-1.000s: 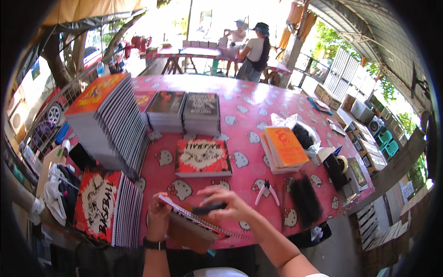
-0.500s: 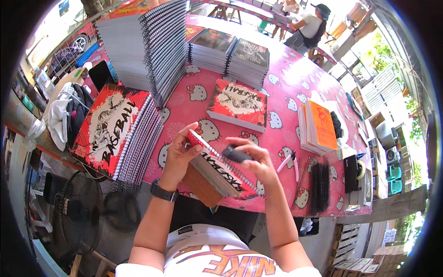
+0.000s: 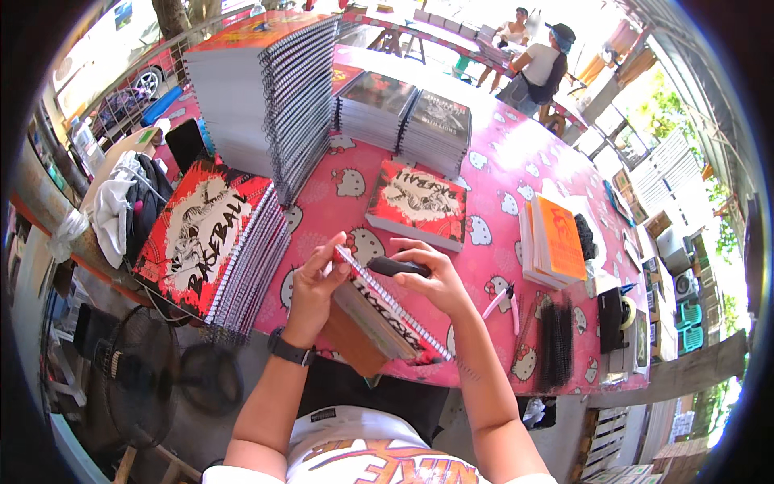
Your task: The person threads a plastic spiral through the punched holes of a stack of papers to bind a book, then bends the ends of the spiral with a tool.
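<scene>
A: Why tilt the spiral-bound notebook (image 3: 385, 315)?
B: Left hand (image 3: 317, 281) pinches its far end over the bench's (image 3: 500, 242) near edge, presumably presenting the coil (image 3: 395, 302) to the right hand (image 3: 436, 279), fingers curled round a dark oblong object (image 3: 393, 266).

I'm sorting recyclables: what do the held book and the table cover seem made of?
Held book: likely card, judging by its thin, flat printed face; finish unclear. Its coil could be plastic or metal. Table cover: probably plastic sheet, glossy, since light glares off it.
</scene>
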The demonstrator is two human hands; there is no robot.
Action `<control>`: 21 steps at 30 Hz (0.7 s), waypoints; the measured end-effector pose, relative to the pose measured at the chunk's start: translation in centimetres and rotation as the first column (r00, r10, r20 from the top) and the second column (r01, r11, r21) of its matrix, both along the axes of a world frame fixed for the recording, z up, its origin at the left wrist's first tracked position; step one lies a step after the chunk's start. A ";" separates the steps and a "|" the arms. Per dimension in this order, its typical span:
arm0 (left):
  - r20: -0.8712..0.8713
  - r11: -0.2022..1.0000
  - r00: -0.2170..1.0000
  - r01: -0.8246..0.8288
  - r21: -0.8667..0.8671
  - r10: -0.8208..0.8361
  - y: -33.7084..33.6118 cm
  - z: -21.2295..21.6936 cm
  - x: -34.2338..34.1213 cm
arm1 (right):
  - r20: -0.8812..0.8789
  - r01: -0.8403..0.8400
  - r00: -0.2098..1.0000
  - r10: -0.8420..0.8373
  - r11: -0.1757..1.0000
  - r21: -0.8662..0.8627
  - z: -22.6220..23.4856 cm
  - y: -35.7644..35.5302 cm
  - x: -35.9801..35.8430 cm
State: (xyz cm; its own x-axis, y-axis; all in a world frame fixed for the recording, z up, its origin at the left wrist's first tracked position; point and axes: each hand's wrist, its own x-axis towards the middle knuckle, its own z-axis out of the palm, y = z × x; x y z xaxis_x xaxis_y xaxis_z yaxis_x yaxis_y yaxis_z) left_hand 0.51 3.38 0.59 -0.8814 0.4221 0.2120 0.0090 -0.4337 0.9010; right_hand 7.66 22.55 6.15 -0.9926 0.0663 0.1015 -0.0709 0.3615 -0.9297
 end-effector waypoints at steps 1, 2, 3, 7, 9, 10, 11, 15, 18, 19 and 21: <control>-0.010 1.000 1.000 -0.007 -0.007 0.007 -0.1 0.0 -0.1 | -0.021 -0.059 0.998 0.056 0.978 -0.199 0.1 0.2 0.6; -0.010 1.000 1.000 -0.015 -0.005 0.015 -0.1 0.0 -0.4 | -0.182 -0.245 0.967 0.178 0.847 -0.472 0.7 -0.6 0.6; -0.024 1.000 1.000 -0.001 -0.023 0.001 -0.3 -0.1 -0.4 | -0.217 -0.318 0.947 0.238 0.799 -0.510 1.4 -1.6 0.6; -0.003 0.999 0.999 0.035 -0.012 -0.035 -0.4 -0.1 -0.2 | 0.009 -0.032 0.999 0.032 0.998 -0.062 -1.1 0.1 -1.1; 0.007 1.000 1.000 0.013 -0.022 -0.013 -0.7 0.0 -0.6 | -0.119 -0.171 0.983 0.141 0.939 -0.298 -0.1 -1.1 -1.0; -0.012 0.999 1.000 0.022 -0.033 -0.023 -0.9 0.1 -0.8 | -0.254 -0.309 0.946 0.203 0.806 -0.505 0.7 -2.1 -1.0; -0.028 0.997 0.998 0.052 -0.049 -0.054 -0.8 0.2 -0.6 | -0.240 -0.330 0.941 0.238 0.800 -0.501 1.6 -2.9 -0.7; -0.048 0.999 0.998 0.047 0.007 -0.046 -0.1 0.9 -0.3 | -0.096 0.110 0.992 -0.087 0.958 0.263 -5.8 1.6 -1.1; -0.023 0.998 0.998 0.054 -0.019 -0.055 -0.5 0.9 -0.5 | -0.294 0.363 0.931 -0.217 0.643 0.674 -5.9 1.7 1.4; -0.076 0.993 0.995 0.057 -0.099 -0.064 -0.7 1.3 -0.5 | -0.302 0.371 0.928 -0.219 0.634 0.679 -4.6 1.4 2.2; -0.154 0.985 0.984 0.063 -0.163 -0.088 -0.3 2.8 -0.4 | -0.289 0.270 0.942 -0.168 0.893 0.361 -0.2 0.2 3.9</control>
State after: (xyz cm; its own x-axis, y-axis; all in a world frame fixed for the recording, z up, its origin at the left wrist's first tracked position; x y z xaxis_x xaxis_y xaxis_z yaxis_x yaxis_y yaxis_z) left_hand 0.10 3.04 3.37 -0.8054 0.5255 0.2741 0.1315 -0.2925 0.9472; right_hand 11.58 22.70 5.95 -0.8975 0.1833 0.4010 -0.1533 0.7231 -0.6736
